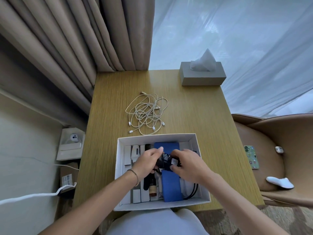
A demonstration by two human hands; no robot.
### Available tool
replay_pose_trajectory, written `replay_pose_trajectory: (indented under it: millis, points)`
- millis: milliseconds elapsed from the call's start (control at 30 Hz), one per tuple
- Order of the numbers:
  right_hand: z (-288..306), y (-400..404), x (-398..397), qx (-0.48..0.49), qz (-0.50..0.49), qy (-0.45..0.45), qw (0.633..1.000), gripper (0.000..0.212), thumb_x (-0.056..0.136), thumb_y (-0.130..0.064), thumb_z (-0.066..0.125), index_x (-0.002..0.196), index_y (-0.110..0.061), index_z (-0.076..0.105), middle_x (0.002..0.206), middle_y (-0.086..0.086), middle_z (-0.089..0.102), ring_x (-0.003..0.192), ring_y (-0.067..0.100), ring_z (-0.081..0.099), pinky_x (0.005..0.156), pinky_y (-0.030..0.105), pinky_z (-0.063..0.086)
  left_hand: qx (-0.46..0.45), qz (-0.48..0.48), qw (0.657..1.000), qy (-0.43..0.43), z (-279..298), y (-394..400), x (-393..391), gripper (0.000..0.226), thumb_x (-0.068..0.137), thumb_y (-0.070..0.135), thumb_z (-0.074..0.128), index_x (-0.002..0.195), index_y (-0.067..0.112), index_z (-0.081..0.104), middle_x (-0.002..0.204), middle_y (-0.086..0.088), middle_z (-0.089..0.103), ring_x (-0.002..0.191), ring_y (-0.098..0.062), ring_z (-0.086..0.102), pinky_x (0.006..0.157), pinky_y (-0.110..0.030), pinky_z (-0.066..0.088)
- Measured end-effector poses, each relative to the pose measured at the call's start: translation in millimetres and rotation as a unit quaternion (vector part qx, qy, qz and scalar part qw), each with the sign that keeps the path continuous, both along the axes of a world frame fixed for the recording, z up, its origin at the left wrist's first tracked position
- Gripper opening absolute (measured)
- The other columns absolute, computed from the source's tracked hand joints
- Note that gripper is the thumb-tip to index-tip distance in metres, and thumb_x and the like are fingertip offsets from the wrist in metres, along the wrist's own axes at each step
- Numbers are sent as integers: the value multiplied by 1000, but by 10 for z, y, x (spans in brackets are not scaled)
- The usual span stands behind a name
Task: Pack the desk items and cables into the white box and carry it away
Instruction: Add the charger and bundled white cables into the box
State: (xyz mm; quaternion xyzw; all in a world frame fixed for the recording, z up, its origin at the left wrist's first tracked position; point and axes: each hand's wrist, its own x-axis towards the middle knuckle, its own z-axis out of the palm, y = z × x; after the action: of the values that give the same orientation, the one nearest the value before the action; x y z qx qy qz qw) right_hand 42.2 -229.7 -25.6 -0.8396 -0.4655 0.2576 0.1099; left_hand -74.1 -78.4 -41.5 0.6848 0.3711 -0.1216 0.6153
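Gripping a black cable bundle (166,161), both hands over the white box (156,206).

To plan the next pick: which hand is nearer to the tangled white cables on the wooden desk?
Left. The left hand lies almost straight below the tangled white cables; the right hand sits farther right.

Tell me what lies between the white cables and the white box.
Nothing visible. The white cables lie on bare desk just beyond the far rim of the white box, with only open wood between. Both hands, left and right, are inside the box holding a black cable bundle.
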Motion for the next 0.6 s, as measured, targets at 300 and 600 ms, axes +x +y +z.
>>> replay_pose_trajectory:
  millis: [300,600]
  points:
    - [-119,243,236,-75,13,15,997,32,95,-24,60,126,-17,66,114,9,65,109,30,60,84,36,48,92,-55,994,-10,-295,42,-55,33,96,34,62,126,23,56,88,-1,72,77,-15,70,77,-38,59]
    - [-181,211,146,-25,14,-74,997,36,96,-26,60,132,-23,64,114,5,62,114,27,55,86,38,51,240,-109,963,55,-263,100,-3,33,88,53,62,106,26,68,83,8,70,79,-12,66,72,-31,54]
